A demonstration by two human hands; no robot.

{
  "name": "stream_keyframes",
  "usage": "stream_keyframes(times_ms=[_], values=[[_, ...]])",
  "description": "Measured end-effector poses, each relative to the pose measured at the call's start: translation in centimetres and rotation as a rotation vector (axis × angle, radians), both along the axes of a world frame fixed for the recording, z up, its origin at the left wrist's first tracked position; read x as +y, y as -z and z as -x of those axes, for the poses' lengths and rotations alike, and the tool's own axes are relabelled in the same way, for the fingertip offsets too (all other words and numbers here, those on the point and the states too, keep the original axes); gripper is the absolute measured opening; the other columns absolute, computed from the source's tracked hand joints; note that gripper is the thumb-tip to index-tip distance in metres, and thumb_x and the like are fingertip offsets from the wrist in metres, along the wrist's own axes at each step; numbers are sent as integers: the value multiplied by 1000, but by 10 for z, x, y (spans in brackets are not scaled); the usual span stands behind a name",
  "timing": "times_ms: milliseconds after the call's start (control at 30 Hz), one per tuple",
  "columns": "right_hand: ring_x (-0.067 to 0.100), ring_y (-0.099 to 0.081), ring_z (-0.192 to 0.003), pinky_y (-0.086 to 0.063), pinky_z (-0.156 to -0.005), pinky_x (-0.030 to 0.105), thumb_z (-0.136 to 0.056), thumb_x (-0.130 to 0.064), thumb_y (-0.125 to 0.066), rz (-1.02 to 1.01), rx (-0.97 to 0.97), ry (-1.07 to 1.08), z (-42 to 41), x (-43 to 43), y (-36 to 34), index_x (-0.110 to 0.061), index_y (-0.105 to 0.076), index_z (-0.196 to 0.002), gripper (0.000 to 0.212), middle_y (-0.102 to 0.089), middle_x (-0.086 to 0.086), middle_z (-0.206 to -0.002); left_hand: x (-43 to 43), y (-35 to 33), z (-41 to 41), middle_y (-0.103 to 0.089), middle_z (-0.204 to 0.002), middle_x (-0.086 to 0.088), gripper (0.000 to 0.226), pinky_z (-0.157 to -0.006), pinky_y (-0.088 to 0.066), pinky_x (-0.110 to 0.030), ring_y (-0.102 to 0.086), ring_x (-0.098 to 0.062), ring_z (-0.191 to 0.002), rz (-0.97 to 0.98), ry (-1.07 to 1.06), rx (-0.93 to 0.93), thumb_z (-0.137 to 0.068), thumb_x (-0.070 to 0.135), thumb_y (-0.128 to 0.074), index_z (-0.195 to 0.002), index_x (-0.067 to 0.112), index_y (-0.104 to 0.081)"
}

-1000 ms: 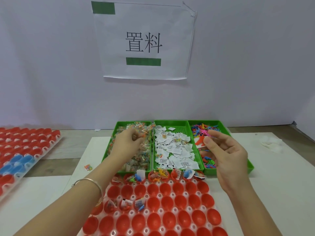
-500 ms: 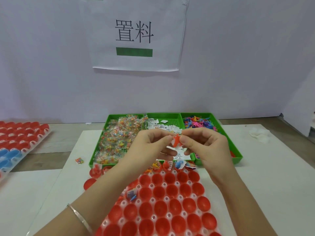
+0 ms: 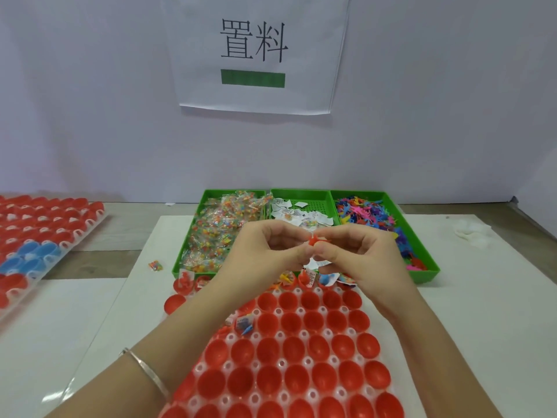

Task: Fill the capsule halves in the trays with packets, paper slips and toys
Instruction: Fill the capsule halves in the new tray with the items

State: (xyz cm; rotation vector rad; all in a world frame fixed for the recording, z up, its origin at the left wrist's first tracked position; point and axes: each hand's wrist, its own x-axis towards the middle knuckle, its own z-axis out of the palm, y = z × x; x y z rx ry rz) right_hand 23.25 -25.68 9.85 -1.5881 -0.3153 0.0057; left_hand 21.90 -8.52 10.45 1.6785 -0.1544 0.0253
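The left hand (image 3: 265,250) and right hand (image 3: 364,254) are meeting above the far rows of red capsule halves (image 3: 319,345), fingers curling together and, it seems, both pinching one small red toy (image 3: 313,240) in front of the green tray of paper slips (image 3: 301,192)

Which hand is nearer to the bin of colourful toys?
Right. The right hand overlaps the toy bin at its left; the left hand is farther left, by the packets.
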Motion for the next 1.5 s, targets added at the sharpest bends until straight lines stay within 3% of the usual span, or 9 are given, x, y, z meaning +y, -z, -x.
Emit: stream_keyframes(times_ms=[100, 200, 367, 467, 600, 767, 967, 1167, 1500], values=[[20, -73, -74, -56, -59, 22, -77, -5, -75, -23, -56, 30, 4, 3, -1, -17, -75, -87, 16, -75, 7, -80, 18, 5, 16, -74, -89, 6, 24, -75, -58, -24, -71, -11, -84, -120, -94, -82, -78, 13, -80, -98, 23, -71], [19, -72, -71, -55, -56, 21, -76, -3, -76, 3, -51, 8, 11, 5, 0, -22, -77, -83, 19, -75, 7, -78, 43, 15, 50, -69, -90, 19, 22, -80, -49, -13, -63, 1, -88, -427, -199, -337, -79, 25, -77, -98, 33, -70], [11, -70, -73, -54, -63, 21, -76, -6, -79, 343, 27, -96, 23, 25, 30, -32, -74, -82, 28, -74, -6, -77, 53, 43, 105, -69, -102, 17, 34, -85, -48, -15, -63, 2, -95, -924, 107, -561, -80, 49, -62, -105, 30, -73], [11, -68, -76, -53, -70, 22, -77, -13, -80, 514, -47, -113, 26, 34, 40, -39, -71, -80, 27, -74, -7, -79, 46, 56, 115, -69, -110, 21, 48, -85, -51, -13, -65, 4, -100, -1164, 229, -554, -70, 70, -62, -105, 38, -74], [-8, -59, -67, -42, -64, 7, -78, -13, -78, 659, -134, -168, 30, 43, 44, -30, -74, -87, 20, -65, -22, -67, 43, 63, 116, -70, -110, 15, 51, -86, -50, -16, -66, 0, -100, -1188, 225, -593, -74, 70, -53, -103, 35, -76], [-13, -58, -74, -39, -66, 4, -81, -14, -74, 791, -198, -222, 28, 43, 38, -26, -72, -87, 13, -63, -24, -71, 40, 67, 115, -72, -106, 13, 56, -87, -52, -19, -67, -5, -100, -1198, 245, -577, -78, 65, -42, -107, 31, -75], [0, -53, -64, -41, -64, 13, -77, -16, -66, 1054, -277, -347, 22, 54, 27, -19, -70, -86, 11, -62, -10, -73, 38, 67, 117, -71, -103, 17, 51, -89, -50, -17, -66, -3, -101, -1167, 243, -549, -82, 63, -43, -109, 31, -73], [7, -48, -81, -37, -71, 20, -87, -17, -64, 1283, -355, -484, 14, 70, 18, -20, -73, -103, 19, -49, -15, -77, 38, 63, 118, -71, -105, 16, 53, -87, -52, -18, -65, -4, -102, -1129, 271, -508, -85, 62, -40, -110, 28, -72], [-9, -56, -61, -45, -63, 9, -75, -13, -81, 1034, -114, -434, 8, 56, 17, -22, -68, -110, 39, -66, -12, -77, 36, 55, 121, -69, -108, 19, 57, -90, -49, -15, -63, 0, -106, -1184, 305, -350, -89, 65, -30, -111, 32, -72]])
